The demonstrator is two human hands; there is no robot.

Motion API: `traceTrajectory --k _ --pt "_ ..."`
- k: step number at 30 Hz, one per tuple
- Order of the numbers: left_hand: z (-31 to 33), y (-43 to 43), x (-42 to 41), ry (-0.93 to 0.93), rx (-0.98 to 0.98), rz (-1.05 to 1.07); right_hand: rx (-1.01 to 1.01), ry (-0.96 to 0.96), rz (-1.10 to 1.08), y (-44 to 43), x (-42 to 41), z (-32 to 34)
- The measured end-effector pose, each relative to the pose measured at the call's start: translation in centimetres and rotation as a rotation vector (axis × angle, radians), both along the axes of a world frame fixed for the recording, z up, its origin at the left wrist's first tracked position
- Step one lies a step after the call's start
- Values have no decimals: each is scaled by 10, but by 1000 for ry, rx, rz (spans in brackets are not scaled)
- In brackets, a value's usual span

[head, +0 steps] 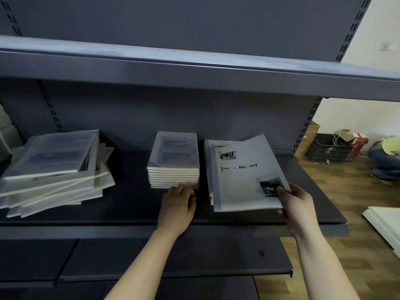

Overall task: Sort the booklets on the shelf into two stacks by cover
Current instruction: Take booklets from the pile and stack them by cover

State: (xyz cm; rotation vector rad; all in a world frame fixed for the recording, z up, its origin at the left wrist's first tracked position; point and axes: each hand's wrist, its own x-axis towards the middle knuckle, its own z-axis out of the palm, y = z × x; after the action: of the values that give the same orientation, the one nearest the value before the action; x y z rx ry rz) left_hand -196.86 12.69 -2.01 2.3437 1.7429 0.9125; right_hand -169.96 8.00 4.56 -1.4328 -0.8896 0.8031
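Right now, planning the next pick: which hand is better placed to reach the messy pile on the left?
Left. The left hand only touches the middle stack, nearer the messy pile; the right hand has its grip on the white booklet.

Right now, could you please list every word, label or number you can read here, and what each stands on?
"Tim & Me ory": cover of the white booklet held by the right hand; glare hides some letters.
Blue-covered middle stack and left pile: print too blurred to read.
Red box at far right: nothing legible.
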Motion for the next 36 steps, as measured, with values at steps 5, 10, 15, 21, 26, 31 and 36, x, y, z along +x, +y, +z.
traceTrajectory --k 5,10,15,21,26,31,36 --pt "-4 1 0 -1 27 32 -31 -338 -35 7 8 -10" --pt "-5 2 0 -6 31 48 -80 -641 -69 13 14 -12" --pt "-6 1 2 6 30 52 -45 -726 54 3 11 -13" --pt "-5 1 2 13 23 61 -160 -821 367 -6 17 -7" --pt "-5 0 3 3 22 71 -90 -860 372 2 16 -4" --pt "-3 -1 3 4 28 68 -61 -848 302 17 11 -3" --pt "-3 -1 3 11 38 65 -34 -850 294 32 12 -6"
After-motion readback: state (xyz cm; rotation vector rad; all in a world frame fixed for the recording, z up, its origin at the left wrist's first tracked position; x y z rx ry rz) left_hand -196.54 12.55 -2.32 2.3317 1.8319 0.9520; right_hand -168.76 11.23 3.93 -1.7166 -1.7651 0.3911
